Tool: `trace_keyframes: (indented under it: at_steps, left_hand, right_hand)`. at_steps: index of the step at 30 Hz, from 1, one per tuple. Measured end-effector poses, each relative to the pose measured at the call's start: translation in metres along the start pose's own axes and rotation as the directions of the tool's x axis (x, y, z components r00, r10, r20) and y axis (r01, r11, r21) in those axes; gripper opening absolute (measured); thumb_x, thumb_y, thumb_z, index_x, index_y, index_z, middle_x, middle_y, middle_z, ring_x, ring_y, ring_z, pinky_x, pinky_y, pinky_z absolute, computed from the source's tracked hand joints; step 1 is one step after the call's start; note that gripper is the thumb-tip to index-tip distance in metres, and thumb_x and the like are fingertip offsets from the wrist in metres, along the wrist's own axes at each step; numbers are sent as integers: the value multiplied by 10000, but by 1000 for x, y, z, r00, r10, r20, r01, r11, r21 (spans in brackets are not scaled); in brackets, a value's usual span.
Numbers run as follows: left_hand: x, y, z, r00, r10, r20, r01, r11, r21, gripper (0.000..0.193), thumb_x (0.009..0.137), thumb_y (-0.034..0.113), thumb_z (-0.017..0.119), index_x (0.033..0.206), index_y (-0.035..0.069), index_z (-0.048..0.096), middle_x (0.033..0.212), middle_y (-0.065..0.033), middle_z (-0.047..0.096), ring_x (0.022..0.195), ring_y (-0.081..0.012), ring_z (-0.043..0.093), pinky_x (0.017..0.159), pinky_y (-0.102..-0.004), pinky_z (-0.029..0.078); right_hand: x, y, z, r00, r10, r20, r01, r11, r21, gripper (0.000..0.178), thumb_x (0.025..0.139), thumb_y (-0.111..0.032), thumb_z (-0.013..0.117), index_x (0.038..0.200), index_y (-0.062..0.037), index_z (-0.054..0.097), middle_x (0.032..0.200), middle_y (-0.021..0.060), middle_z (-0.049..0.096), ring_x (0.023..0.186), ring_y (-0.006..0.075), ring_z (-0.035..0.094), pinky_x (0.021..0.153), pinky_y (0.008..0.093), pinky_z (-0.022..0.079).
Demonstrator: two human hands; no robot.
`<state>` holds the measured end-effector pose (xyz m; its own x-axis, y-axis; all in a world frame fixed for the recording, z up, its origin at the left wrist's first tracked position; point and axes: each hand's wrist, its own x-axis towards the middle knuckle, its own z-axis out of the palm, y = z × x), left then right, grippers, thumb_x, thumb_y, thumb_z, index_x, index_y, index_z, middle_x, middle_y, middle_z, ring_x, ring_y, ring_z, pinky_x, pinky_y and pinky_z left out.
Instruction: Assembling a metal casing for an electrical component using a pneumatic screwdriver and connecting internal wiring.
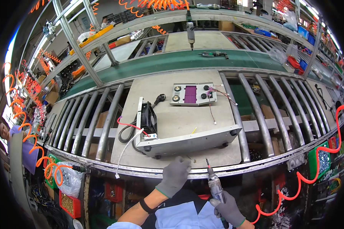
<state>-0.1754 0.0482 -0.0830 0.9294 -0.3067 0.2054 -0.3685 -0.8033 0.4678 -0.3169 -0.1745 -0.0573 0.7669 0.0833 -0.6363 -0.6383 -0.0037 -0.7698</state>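
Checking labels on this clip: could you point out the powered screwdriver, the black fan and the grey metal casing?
Powered screwdriver [215, 186]: head view, middle of its grey body.
Black fan [150, 119]: head view, on its dark face.
Grey metal casing [191, 145]: head view, on its long footed panel.

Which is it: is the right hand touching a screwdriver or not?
Touching. The head view shows the right hand curled around the lower part of the screwdriver.
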Motion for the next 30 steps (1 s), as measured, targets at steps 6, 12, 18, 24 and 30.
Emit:
trace_keyframes:
  at_steps: [6,12,18,24,30]
  left_hand:
    - [4,1,10,998,43,-37,-38,991,130,91,910,172,645,955,93,641,910,-115,640,848,-341,656,703,-476,542]
    - [25,35,-76,998,59,-24,-63,955,-289,122,888,19,630,1008,10,651,806,-111,654,674,-164,627,629,-295,504]
    - [80,53,-135,961,-83,262,223,795,-565,225,942,79,641,1136,-13,709,877,-36,700,720,-64,615,616,-220,495]
    - [151,56,-137,921,-168,353,333,809,-485,222,933,149,662,1070,-12,730,850,-35,702,718,-82,649,591,-228,507]
    - [197,42,-108,776,-142,615,353,905,-236,193,934,181,654,974,6,724,847,-48,709,736,-117,712,609,-240,563]
  right_hand:
    - [5,-11,1,1000,-17,-22,19,998,55,385,907,-274,737,1143,-24,563,762,32,576,556,83,590,482,259,484]
    - [21,-23,2,998,-56,24,54,996,71,390,922,-309,719,1139,-28,559,771,23,570,555,78,586,482,255,483]
    - [24,-28,-1,1000,-11,24,10,1000,29,398,918,-316,719,1131,-23,552,752,26,571,546,81,578,476,260,480]
    - [22,-33,0,999,32,27,-33,999,37,413,913,-319,726,1137,-22,549,753,38,587,538,90,577,472,266,476]
    - [25,-25,0,999,18,35,-19,999,36,437,898,-345,744,1122,-31,539,719,45,589,536,97,590,469,264,482]
